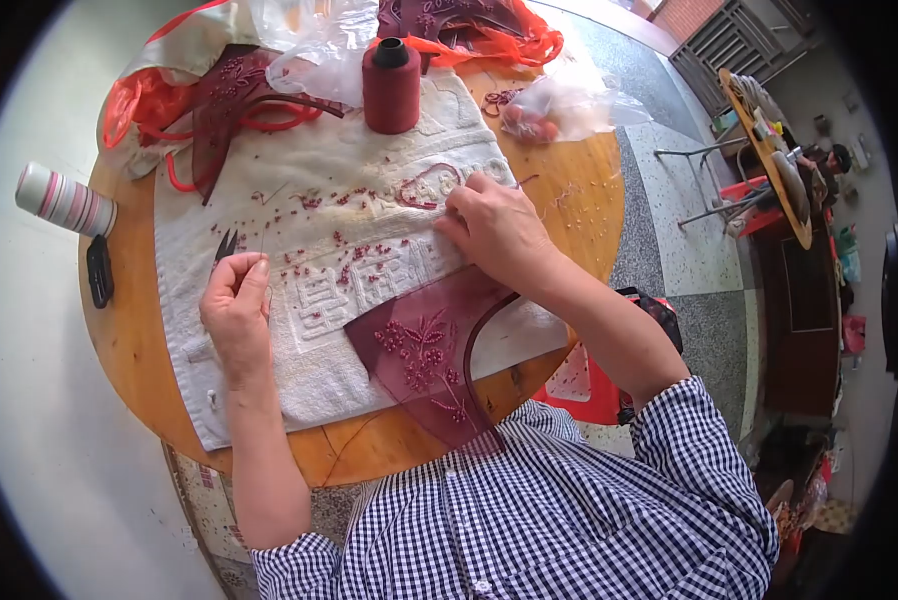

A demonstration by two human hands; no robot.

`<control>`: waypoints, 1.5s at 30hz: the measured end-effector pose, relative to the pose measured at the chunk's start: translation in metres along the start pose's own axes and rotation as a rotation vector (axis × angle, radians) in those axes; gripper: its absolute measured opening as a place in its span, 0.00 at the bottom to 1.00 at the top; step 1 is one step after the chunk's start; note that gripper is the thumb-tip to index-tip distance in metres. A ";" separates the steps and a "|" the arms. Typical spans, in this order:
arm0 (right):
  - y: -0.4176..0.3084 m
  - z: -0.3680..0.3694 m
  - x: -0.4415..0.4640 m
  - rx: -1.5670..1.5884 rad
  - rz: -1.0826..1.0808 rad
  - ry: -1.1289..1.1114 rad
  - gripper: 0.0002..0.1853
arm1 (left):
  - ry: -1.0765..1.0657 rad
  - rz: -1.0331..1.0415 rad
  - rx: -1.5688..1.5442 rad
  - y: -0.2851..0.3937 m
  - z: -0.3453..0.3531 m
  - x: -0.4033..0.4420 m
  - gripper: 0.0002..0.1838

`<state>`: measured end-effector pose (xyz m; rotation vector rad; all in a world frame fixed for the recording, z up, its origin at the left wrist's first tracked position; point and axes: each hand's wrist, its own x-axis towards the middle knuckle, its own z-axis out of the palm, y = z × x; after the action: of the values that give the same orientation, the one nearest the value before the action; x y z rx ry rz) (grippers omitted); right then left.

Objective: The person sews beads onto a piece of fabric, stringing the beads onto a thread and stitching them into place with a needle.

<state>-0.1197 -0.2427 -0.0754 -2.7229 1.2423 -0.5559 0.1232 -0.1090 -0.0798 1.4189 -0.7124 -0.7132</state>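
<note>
Pinched fingers close my left hand, held over the left part of the white towel; a thin needle-like sliver seems to rise from the fingertips. Dark pointed blades show just above that hand. My right hand has its fingers drawn together on the towel beside a loop of dark red cord; what they grip is too small to tell. Small dark red beads lie scattered between the hands. Below them, sheer maroon fabric with beaded flowers lies over the towel and the table's front edge.
A red thread cone stands at the back of the round wooden table. Plastic bags and more maroon fabric lie behind. A striped cup and a black object are at the left edge.
</note>
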 end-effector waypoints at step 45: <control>-0.109 -0.038 -0.110 2.280 0.878 -0.354 0.07 | -0.346 -0.269 -0.425 0.049 0.053 -0.156 0.03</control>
<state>-0.1223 -0.0855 -0.0463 -0.2896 0.5541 -0.5737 -0.0133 -0.0161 -0.0318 1.0171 -0.5908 -1.2629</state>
